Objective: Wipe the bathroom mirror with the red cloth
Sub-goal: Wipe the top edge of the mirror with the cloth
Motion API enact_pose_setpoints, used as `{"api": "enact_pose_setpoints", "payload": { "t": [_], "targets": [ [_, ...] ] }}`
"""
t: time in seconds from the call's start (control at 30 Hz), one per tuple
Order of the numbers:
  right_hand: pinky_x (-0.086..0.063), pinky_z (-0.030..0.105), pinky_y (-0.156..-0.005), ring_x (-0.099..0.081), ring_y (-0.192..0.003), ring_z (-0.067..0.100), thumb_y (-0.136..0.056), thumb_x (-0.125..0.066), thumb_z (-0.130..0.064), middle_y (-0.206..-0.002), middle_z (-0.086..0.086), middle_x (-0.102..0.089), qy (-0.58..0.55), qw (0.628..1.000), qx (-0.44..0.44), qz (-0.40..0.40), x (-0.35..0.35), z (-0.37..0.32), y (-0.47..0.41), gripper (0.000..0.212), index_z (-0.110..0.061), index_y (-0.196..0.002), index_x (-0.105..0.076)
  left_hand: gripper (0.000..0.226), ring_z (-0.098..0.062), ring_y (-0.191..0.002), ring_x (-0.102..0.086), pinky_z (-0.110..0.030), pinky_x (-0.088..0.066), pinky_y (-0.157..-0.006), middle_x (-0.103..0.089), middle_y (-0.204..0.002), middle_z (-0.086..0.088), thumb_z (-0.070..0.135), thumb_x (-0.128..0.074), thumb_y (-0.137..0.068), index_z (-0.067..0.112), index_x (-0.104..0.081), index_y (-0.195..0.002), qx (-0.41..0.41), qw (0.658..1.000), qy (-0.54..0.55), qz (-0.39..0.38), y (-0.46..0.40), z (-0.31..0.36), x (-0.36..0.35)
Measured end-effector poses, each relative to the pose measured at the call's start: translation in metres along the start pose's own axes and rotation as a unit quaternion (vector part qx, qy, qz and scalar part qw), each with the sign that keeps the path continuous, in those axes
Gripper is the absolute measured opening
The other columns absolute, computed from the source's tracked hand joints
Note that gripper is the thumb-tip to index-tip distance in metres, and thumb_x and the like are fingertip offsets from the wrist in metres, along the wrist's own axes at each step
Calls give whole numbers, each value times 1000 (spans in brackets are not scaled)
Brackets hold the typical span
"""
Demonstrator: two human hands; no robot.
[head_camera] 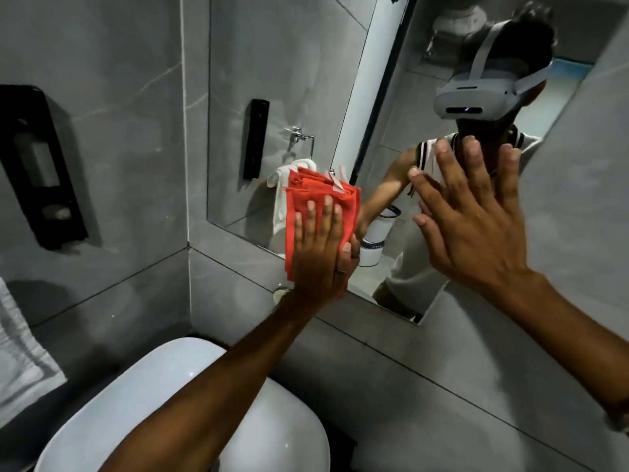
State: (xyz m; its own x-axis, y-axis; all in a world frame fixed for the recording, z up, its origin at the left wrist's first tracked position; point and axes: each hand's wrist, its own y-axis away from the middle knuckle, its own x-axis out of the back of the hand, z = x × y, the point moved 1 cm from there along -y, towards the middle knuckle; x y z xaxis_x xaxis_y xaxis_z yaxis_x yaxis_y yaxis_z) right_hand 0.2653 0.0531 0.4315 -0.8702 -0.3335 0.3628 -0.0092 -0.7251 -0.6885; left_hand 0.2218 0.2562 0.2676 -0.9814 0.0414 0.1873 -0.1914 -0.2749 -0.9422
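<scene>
The bathroom mirror (306, 80) is set into the grey tiled wall ahead. My left hand (323, 253) presses the folded red cloth (306, 206) flat against the glass near the mirror's lower left edge, fingers spread over it, a ring on one finger. My right hand (476, 226) is raised in front of the mirror's right part, palm toward the glass, fingers apart, holding nothing. I cannot tell whether it touches the glass. The mirror reflects a person wearing a headset, both arms and a white cup.
A white basin (190, 403) sits below my left arm. A black dispenser (37, 165) hangs on the left wall. A white towel (20, 352) shows at the far left edge. A grey tiled ledge (408, 369) runs under the mirror.
</scene>
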Motion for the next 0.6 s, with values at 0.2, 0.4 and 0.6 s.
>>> {"api": "enact_pose_setpoints", "payload": {
  "t": [0.2, 0.4, 0.6],
  "targets": [
    [10, 58, -125, -11, -158, 34, -107, -35, -48, -170, 18, -25, 20, 999, -21, 38, 19, 45, 33, 64, -19, -164, -28, 59, -28, -160, -7, -49, -6, -130, -18, -168, -6, 37, -18, -108, 16, -11, -163, -35, 999, -3, -26, 23, 90, -11],
    [11, 50, -128, -7, -161, 34, -105, -28, -48, -173, 15, -15, -12, 994, -109, 16, 32, 75, 45, 70, -15, -166, -20, 62, -27, -161, -7, -50, -6, -131, -2, -173, 1, 38, -23, -106, 19, -10, -163, -58, 997, 3, -59, 25, 143, -17],
    [-3, 61, -128, -6, -162, 34, -107, -26, -48, -175, 6, -7, 16, 993, -114, 23, 46, 117, 23, 66, -23, -167, -13, 62, -29, -161, -3, -51, 5, -130, 3, -173, -3, 40, -16, -108, 18, 0, -163, -26, 996, 12, -86, -52, 197, -9]
  ]
}}
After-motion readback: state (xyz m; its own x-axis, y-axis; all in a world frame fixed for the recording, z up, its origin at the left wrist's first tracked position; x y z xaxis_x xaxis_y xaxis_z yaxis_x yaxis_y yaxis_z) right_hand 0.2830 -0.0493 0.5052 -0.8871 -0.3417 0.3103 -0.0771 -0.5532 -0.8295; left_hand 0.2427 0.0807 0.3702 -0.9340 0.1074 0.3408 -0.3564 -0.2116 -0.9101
